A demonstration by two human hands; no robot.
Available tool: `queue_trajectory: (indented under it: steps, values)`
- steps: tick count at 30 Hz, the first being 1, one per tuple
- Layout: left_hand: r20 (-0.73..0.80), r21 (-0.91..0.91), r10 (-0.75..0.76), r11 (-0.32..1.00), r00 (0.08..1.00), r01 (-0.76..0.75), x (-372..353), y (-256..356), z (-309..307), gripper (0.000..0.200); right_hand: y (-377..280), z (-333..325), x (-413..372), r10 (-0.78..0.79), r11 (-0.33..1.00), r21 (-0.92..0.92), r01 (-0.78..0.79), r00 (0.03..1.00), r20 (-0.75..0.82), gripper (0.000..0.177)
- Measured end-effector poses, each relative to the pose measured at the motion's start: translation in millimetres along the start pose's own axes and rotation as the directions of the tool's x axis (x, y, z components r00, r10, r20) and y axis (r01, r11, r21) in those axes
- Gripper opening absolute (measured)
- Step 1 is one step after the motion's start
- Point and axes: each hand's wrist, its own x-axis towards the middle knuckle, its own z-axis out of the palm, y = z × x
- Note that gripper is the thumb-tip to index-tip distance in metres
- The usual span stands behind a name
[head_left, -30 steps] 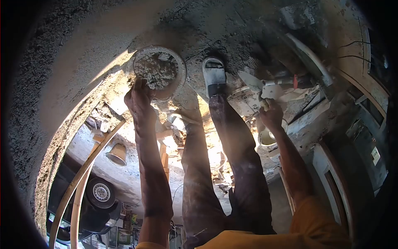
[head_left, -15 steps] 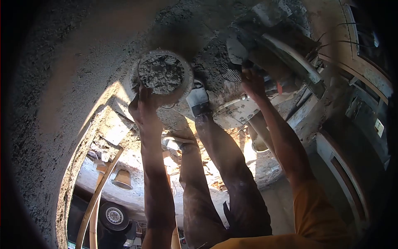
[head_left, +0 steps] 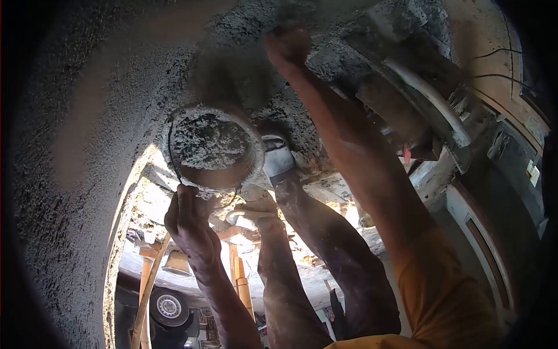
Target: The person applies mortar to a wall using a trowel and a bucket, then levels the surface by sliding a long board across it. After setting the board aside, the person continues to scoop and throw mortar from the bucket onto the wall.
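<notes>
A round bucket (head_left: 254,152) with a mortar-crusted rim stands in front of me, tilted towards my view. Grey wet mortar (head_left: 209,142) lies inside it. Near the bucket's lower rim, my left hand (head_left: 195,224) is closed on the thin wire handle (head_left: 172,145). My right hand (head_left: 289,45) is closed beyond the bucket, close to the rough, mortar-strewn surface (head_left: 244,29). The trowel seen in it a moment ago is now hidden by the hand and shadow.
A rough plastered wall (head_left: 64,232) rises on the left. My shoe (head_left: 279,156) stands beside the bucket. A pale pipe-like piece (head_left: 430,96) and rubble lie at right. Below are a second bucket (head_left: 176,264), wooden poles (head_left: 152,285) and a vehicle wheel (head_left: 169,306).
My right hand has swung up and left, past the bucket. The bucket sits lower and further left in view. My left hand has shifted from its rim area to the wire handle.
</notes>
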Motion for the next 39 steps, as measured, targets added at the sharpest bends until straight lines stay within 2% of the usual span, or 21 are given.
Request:
queue_trajectory:
  steps: [3, 6, 9, 10, 11, 13, 15, 16, 17, 20, 22, 24, 27, 28, 29, 32, 33, 35, 36, 38, 39]
  values:
    - [-0.036, -0.073, -0.043, 0.997, 0.998, 0.040, 0.3, 2.5, 2.5, 0.036, -27.5, 48.9, 25.7, 0.012, 0.995, 0.097, -0.018, 0.998, 0.059, 0.019]
    - [-0.052, -0.050, -0.059, 0.997, 0.997, 0.057, 1.0, -7.9, -10.3, 0.035, -19.9, 146.2, 35.2, 0.286, 0.839, 0.286, -0.463, 0.823, 0.491, 0.025]
    - [-0.128, -0.025, -0.067, 0.998, 0.989, 0.065, 10.0, -19.8, -21.9, 0.034, 0.6, 31.0, 27.4, 0.186, 0.809, 0.424, -0.407, 0.862, 0.472, 0.033]
    - [-0.173, 0.004, -0.062, 0.998, 0.983, 0.064, 14.9, -31.2, -30.8, 0.034, 5.3, 39.9, 14.7, 0.104, 0.865, 0.485, -0.131, 0.991, 0.082, 0.029]
    - [-0.224, 0.017, -0.050, 0.998, 0.973, 0.055, 21.9, -46.9, -37.3, 0.034, 0.4, 5.2, 16.5, 0.261, 0.682, 0.644, -0.346, 0.938, 0.228, 0.027]
    - [-0.313, -0.019, -0.050, 0.999, 0.949, 0.046, 36.2, -78.2, -49.1, 0.038, -11.5, -96.1, 13.7, 0.393, 0.137, 0.733, -0.666, 0.716, 0.577, 0.023]
    - [-0.070, 0.219, 0.357, 0.917, 0.931, -0.335, 63.2, -155.5, -78.3, 0.048, 5.0, -82.6, -17.4, 0.219, 0.443, 0.837, -0.321, 0.944, 0.246, 0.013]
    - [-0.138, -0.058, 0.037, 0.997, 0.990, -0.045, 64.0, -136.1, -62.6, 0.053, 1.2, -116.1, -31.2, 0.217, 0.426, 0.833, -0.354, 0.933, 0.286, 0.016]
    - [-0.109, -0.342, -0.290, 0.909, 0.951, 0.238, 67.7, -116.6, -43.7, 0.058, -3.4, -151.4, -44.7, 0.215, 0.410, 0.826, -0.387, 0.921, 0.325, 0.020]
    - [-0.086, -0.428, -0.344, 0.860, 0.935, 0.277, 85.5, -137.7, -48.4, 0.059, -10.4, -226.6, -87.8, 0.060, 0.446, 0.795, -0.410, 0.900, 0.431, 0.027]
    - [-0.052, -0.405, -0.342, 0.866, 0.938, 0.293, 81.1, -134.3, -52.3, 0.049, -11.3, -270.7, -110.1, -0.064, 0.374, 0.749, -0.547, 0.791, 0.609, 0.028]
    - [-0.023, -0.390, -0.322, 0.875, 0.947, 0.288, 80.7, -127.2, -56.1, 0.042, -15.4, -296.9, -125.9, -0.242, 0.146, 0.599, -0.787, 0.559, 0.793, 0.027]
    - [-0.008, -0.368, -0.282, 0.893, 0.959, 0.259, 73.4, -120.1, -59.0, 0.043, -36.6, -296.1, -150.8, -0.513, -0.308, 0.095, -0.946, 0.250, 0.821, 0.025]
    - [-0.022, -0.358, -0.271, 0.901, 0.962, 0.246, 69.8, -117.6, -57.1, 0.047, -41.7, -279.9, -162.9, -0.572, -0.314, -0.034, -0.949, 0.160, 0.805, 0.026]
    - [-0.030, -0.349, -0.258, 0.908, 0.966, 0.231, 67.8, -115.6, -51.4, 0.050, -45.6, -261.1, -174.2, -0.625, -0.311, -0.158, -0.937, 0.077, 0.776, 0.026]
    - [-0.037, -0.380, -0.271, 0.894, 0.962, 0.238, 72.8, -127.2, -52.5, 0.053, -48.0, -256.4, -164.6, -0.474, -0.144, 0.228, -0.963, 0.269, 0.839, 0.024]
    - [-0.022, -0.372, -0.269, 0.896, 0.963, 0.242, 74.0, -134.6, -55.4, 0.054, -31.1, -264.8, -146.5, -0.538, -0.145, 0.360, -0.922, 0.378, 0.754, 0.024]
    - [-0.057, -0.344, -0.274, 0.908, 0.960, 0.239, 78.7, -146.0, -56.4, 0.056, 10.2, -259.8, -102.9, -0.228, 0.171, 0.504, -0.847, 0.463, 0.857, 0.032]
    - [-0.057, -0.330, -0.250, 0.918, 0.967, 0.218, 81.9, -154.3, -59.7, 0.056, 39.8, -238.1, -82.4, -0.066, 0.421, 0.576, -0.701, 0.610, 0.790, 0.034]
    - [-0.061, -0.311, -0.262, 0.922, 0.963, 0.231, 77.8, -147.2, -56.4, 0.057, 91.3, -203.2, -31.0, 0.114, 0.864, 0.398, -0.308, 0.890, 0.441, 0.036]
    - [-0.067, -0.301, -0.267, 0.924, 0.961, 0.236, 79.7, -143.3, -54.0, 0.057, 133.0, -157.5, -5.1, 0.062, 0.956, 0.256, -0.142, 0.952, 0.299, 0.037]
